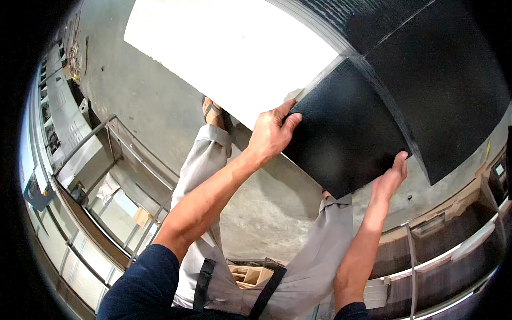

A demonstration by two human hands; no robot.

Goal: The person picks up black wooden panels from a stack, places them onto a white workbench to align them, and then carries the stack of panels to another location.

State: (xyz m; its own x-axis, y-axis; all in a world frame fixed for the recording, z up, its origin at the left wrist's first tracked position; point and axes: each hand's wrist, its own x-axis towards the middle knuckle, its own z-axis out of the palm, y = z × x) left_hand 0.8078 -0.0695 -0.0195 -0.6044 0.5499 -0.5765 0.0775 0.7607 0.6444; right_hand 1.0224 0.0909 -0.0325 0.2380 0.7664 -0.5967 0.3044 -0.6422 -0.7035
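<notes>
A flat black square panel (pixel 341 128) lies between my two hands. My left hand (pixel 274 130) is closed on its left edge near the far corner, thumb on top. At the panel's right near corner, my right hand (pixel 390 176) grips the edge with the thumb uppermost and the fingers hidden beneath. The panel's right edge runs along a larger black surface (pixel 442 90), divided from it by a pale strip. Beyond my left hand, a bright white board (pixel 229 48) borders the panel's far left edge.
Below is a grey concrete floor (pixel 266 208); my sandalled foot (pixel 212 109) stands at the white board's edge. A metal-framed rack (pixel 144 154) is at the left. Shelving with dark boards (pixel 442 266) curves along the lower right. A wooden box (pixel 249 276) sits between my legs.
</notes>
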